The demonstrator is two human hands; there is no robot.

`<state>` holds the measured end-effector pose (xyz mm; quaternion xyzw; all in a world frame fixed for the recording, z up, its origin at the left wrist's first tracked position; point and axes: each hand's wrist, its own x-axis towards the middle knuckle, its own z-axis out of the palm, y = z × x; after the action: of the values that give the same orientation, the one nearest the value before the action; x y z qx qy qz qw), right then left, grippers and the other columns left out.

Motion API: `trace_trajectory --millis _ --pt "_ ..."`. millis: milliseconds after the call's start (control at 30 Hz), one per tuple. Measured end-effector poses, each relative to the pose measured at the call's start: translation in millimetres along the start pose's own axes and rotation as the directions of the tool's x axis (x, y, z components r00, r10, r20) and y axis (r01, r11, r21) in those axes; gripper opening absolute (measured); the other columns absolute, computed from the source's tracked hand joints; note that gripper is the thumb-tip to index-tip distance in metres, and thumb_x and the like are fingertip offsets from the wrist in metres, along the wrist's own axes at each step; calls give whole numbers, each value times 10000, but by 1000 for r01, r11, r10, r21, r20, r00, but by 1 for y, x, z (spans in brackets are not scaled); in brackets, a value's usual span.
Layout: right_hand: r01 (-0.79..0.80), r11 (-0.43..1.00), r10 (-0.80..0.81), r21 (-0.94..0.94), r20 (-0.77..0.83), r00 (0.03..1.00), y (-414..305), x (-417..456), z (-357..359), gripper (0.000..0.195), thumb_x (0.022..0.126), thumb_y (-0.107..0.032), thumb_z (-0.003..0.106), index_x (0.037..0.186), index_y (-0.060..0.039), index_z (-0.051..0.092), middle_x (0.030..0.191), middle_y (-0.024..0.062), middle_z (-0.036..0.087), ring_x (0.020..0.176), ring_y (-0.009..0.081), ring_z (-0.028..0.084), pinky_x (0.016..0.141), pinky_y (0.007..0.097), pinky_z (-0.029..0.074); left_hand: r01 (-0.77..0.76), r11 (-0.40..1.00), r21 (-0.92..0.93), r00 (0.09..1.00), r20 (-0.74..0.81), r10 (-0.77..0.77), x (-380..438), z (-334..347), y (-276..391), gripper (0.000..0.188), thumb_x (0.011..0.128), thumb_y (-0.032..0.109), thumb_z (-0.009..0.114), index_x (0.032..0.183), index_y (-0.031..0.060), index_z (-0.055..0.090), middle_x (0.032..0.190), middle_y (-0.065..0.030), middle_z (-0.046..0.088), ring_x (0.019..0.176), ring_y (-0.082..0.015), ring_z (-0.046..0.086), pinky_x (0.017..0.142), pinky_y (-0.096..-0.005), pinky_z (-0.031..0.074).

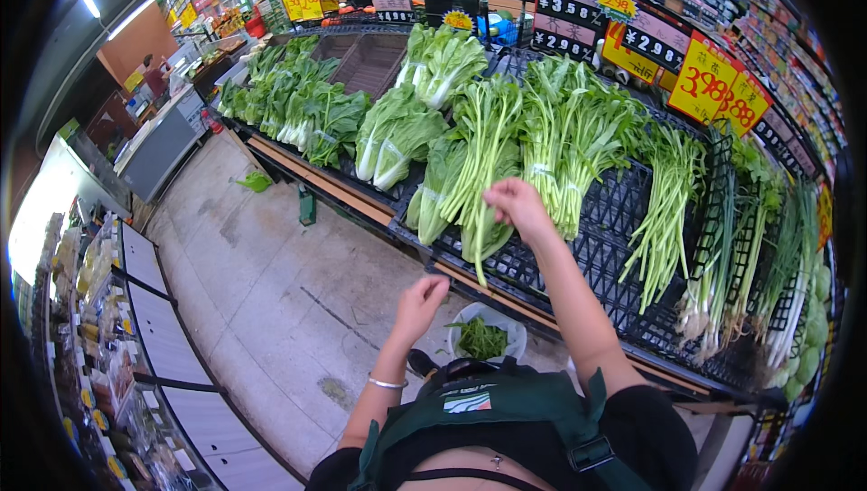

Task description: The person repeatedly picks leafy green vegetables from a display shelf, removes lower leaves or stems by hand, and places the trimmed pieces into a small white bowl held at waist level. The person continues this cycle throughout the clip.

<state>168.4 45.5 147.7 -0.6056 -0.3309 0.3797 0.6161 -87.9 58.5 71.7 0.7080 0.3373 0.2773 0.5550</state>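
My right hand (518, 208) is over the lower stems of a loose heap of water spinach (477, 152), its fingers curled near them; whether it grips a stem is unclear. Under and beside that heap lie heads of leafy lettuce (433, 196). Just right of the hand, bundles of leafy greens (572, 199) are tied with pale bands. My left hand (425, 298), fingers curled and nothing visible in it, hangs in front of the rack's edge, above the floor. A silver bangle is on that wrist.
A white bin (516, 338) with green leaves stands on the floor below the rack. Black crates (609, 220) line the sloped display. Scallions (711, 288) lie at right, leafy bundles (325, 118) at left. Packaged goods fill shelves (145, 382) behind left. A person (154, 78) stands far off.
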Motion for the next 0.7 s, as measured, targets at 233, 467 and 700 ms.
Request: trace_trajectory --millis 233,467,700 --pt "417 670 -454 -615 105 885 36 -114 6 150 761 -99 680 801 -4 572 680 112 570 566 231 573 524 321 455 -294 924 -246 952 -165 259 48 52 57 292 860 169 635 1091 -5 593 905 -19 573 712 -60 525 627 -211 443" --pt "159 935 -194 -318 -79 978 76 -151 -16 153 789 -102 697 813 -1 585 669 15 560 560 57 498 516 212 411 -339 920 -195 915 -293 276 36 73 70 180 850 159 649 925 -5 634 925 -30 561 747 -82 516 664 -209 440" --pt "-210 978 210 8 10 978 113 -164 -34 156 859 -159 627 805 -29 559 658 -16 536 535 54 468 484 198 375 -354 918 -177 915 -270 301 21 70 75 179 910 145 567 944 -21 625 888 8 490 752 -60 471 661 -190 391"
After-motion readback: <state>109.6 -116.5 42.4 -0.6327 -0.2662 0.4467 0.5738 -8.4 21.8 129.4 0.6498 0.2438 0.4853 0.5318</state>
